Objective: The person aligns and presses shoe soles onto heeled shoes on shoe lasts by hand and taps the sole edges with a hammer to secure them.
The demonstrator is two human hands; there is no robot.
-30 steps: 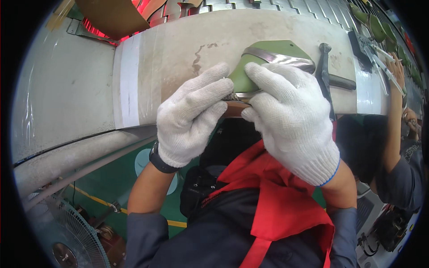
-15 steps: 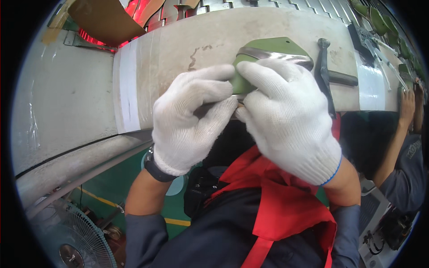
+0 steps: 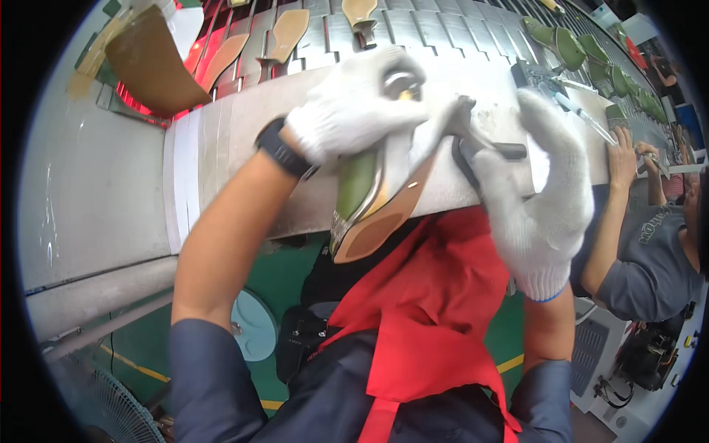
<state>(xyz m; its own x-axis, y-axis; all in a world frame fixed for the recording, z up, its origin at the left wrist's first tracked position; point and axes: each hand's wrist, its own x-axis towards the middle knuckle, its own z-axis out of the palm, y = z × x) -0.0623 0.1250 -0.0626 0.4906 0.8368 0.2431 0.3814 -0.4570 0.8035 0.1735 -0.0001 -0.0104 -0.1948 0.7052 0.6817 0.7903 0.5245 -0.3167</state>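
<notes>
My left hand [image 3: 354, 111], in a white knit glove, grips the heel end of a green shoe [image 3: 356, 184]. The shoe hangs toe down over the bench edge, with its tan sole [image 3: 384, 221] turned toward me. My right hand [image 3: 543, 199], also gloved, is just right of the shoe, its fingers wrapped around the black handle of a dark tool [image 3: 506, 151]. The tool's head is against the shoe's heel area, partly hidden by the gloves. A black watch sits on my left wrist.
A pale grey workbench [image 3: 221, 170] runs across. Behind it a slatted conveyor [image 3: 443, 29] carries tan soles and green shoes [image 3: 561, 44]. A brown sheet [image 3: 148, 63] lies at the upper left. A co-worker's arm [image 3: 613, 214] rests on the bench at right. A fan [image 3: 103, 406] stands lower left.
Both hands were pressing the shoe flat on the bench. The left hand has now lifted and turned it toe down, and the right hand has left the shoe and gripped the black tool.
</notes>
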